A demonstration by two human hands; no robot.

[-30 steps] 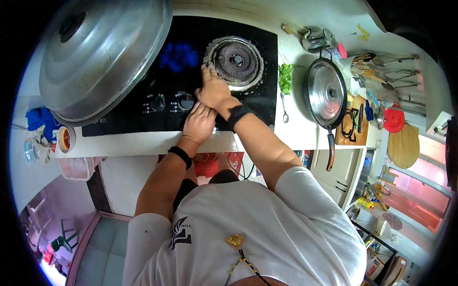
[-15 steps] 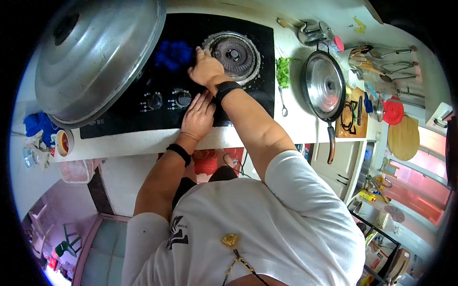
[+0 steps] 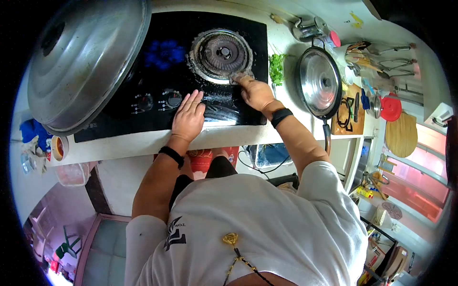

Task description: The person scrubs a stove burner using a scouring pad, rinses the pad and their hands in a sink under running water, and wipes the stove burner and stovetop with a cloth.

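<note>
- Resting palm down on the front of the stove [image 3: 143, 81], the left hand [image 3: 188, 121] lies flat, fingers straight and close together, just beside a knob [image 3: 173, 99]; no held thing shows in it.
- Toward the stove's right edge, the right hand [image 3: 259, 94] has bent fingers pinching a crumpled greyish rag [image 3: 241, 77]; how the thumb grips cannot be told.
- Wet-looking streaks [image 3: 219, 99] mark the stove's glass between the two hands.
- That rag sits on the stove top, at the near right rim of the burner [image 3: 224, 53]. It should be light, soft and limp, likely slippery if wet, and hardly fragile. Its bunched middle, under the fingertips, seems the best hold, since loose edges would fold over.
- Over the stove's left part is a large metal lid [image 3: 90, 62], probably stiff and heavy.
- Just right of the stove, leafy greens [image 3: 276, 69] lie on the surface [image 3: 109, 146].
- Farther right of the stove is a glass-lidded pan [image 3: 318, 82], with a cutting board [image 3: 359, 126] beyond it.
</note>
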